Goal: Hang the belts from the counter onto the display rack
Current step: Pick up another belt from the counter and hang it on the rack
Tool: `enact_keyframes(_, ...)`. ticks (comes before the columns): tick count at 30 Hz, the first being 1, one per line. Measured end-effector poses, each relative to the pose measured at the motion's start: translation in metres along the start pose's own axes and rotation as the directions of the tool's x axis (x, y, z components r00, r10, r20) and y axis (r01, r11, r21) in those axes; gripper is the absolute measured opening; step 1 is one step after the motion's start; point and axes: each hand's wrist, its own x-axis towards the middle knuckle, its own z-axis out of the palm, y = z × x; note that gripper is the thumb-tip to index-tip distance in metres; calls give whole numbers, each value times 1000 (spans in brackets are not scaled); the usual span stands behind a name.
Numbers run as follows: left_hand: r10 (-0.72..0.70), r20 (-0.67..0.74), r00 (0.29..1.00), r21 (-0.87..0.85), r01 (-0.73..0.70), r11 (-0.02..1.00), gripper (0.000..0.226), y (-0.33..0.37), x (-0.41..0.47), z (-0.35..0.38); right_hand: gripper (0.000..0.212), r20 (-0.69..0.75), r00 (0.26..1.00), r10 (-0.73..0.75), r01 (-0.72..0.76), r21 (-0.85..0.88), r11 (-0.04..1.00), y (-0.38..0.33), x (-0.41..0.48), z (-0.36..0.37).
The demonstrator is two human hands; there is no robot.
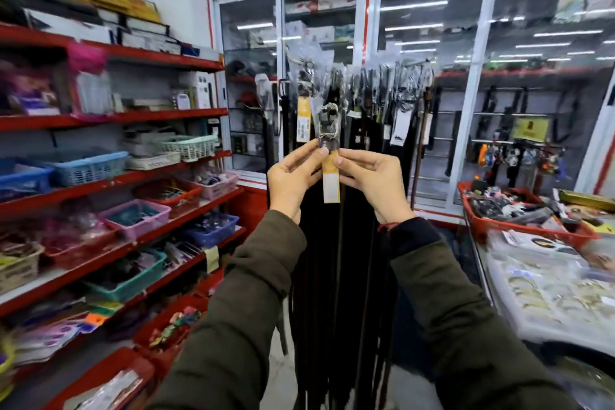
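Belt buckle (pixel 328 125) pinched between both hands' fingers (pixel 322 153).

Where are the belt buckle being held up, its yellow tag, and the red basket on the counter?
belt buckle (pixel 328 125), head view, middle of the metal buckle.
yellow tag (pixel 330 181), head view, centre of the hanging tag.
red basket (pixel 519 226), head view, front rim.

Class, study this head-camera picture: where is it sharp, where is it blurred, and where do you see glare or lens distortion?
Head view: sharpest on the dark metal belt buckle held between left hand and right hand; red shelves of plastic baskets smear towards the left edge; ceiling lights glare on the glass cabinet doors; wide-angle bending tilts the frame edges.
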Motion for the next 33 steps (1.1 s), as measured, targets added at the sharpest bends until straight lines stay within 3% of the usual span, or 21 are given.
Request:
enact_keyframes(5, 91, -47, 995, -2, -92, 996, 37, 35, 35, 4, 18, 11, 997, -72, 71, 93, 993, -19, 39, 37)
enact_keyframes(13, 226, -94, 970, 37, -224, 974, 32, 71, 78, 4, 22, -20, 991, -133, 134, 119, 984, -43, 84, 79)
enact_keyframes(22, 215, -77, 974, 73, -209, 975, 30, 72, 100, -8, 8, -45, 990, -131, 135, 110, 985, -40, 96, 87)
enact_keyframes(27, 130, -64, 989, 92, -124, 988, 32, 57, 107, -13, 19, -54, 997, -59, 67, 154, 986, -26, 96, 83)
enact_keyframes(31, 138, -69, 988, 166, -125, 978, 35, 46, 117, -10, 17, -85, 994, -72, 74, 28, 997, -15, 105, 73)
enact_keyframes(33, 221, -87, 971, 300, -186, 935, 34, 36, 117, -8, 20, -113, 981, -157, 137, -168, 976, -6, 106, 67)
